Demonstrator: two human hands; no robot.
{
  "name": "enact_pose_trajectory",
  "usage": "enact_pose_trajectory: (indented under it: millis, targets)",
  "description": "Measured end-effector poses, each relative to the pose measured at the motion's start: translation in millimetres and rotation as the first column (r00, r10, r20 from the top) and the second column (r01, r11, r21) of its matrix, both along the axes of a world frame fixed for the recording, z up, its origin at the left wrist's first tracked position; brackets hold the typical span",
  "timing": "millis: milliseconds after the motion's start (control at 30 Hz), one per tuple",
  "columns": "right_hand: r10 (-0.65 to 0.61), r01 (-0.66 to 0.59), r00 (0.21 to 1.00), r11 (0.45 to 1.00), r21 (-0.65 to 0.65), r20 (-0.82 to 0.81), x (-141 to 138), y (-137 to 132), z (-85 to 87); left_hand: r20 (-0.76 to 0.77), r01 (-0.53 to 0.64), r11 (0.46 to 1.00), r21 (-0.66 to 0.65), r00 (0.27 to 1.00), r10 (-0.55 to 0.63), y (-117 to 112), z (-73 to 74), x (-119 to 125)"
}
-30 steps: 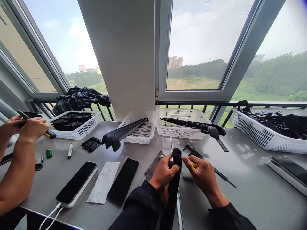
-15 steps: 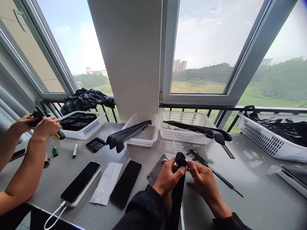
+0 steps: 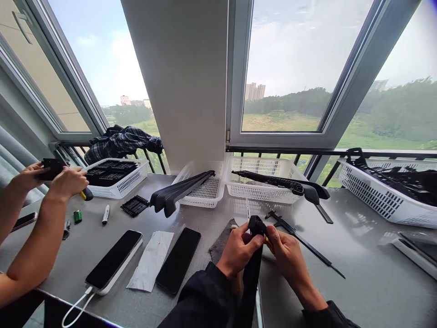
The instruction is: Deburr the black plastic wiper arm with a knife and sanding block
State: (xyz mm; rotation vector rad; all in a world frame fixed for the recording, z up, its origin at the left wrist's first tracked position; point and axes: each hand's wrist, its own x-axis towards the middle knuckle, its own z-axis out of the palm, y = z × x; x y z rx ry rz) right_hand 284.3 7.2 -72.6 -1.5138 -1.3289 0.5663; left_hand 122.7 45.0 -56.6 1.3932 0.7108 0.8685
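My left hand (image 3: 236, 249) is closed around the upper end of a long black plastic part (image 3: 251, 278), which slants down toward my body. The part's hollow end (image 3: 256, 224) points up between my two hands. My right hand (image 3: 289, 253) is pinched against this end from the right. A small yellow piece (image 3: 268, 242) shows under its fingers; the rest of that thing is hidden in the palm. A grey cloth (image 3: 223, 241) lies just behind my left hand, and a black caliper (image 3: 300, 241) rests right of my right hand.
Across the back stand white baskets (image 3: 201, 200) with black parts (image 3: 180, 191). At left, a co-worker's hands (image 3: 66, 182) hold a black piece and a yellow-black handled tool (image 3: 86, 193). Phones (image 3: 179, 259), a white paper (image 3: 150, 262), a marker (image 3: 106, 214) and a black grid (image 3: 135, 206) lie on the table.
My right hand has shifted slightly at the part's end, and more of the yellow piece shows. The co-worker's black piece and tool have turned. The whole view has moved a little.
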Motion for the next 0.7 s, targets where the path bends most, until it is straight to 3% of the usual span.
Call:
enact_pose_trajectory:
  millis: [400,700]
  targets:
    - [-0.045,0.042,0.998,0.998,-0.052,-0.046,4.9,0.9,4.4,-0.013,0.016,1.000,-0.020,1.000,-0.017,-1.0,3.7,0.3]
    - [-0.092,0.082,0.981,0.994,0.066,0.171,3.1,-5.8,9.2,-0.006,0.005,1.000,-0.026,1.000,-0.005,-0.8,4.0,0.2]
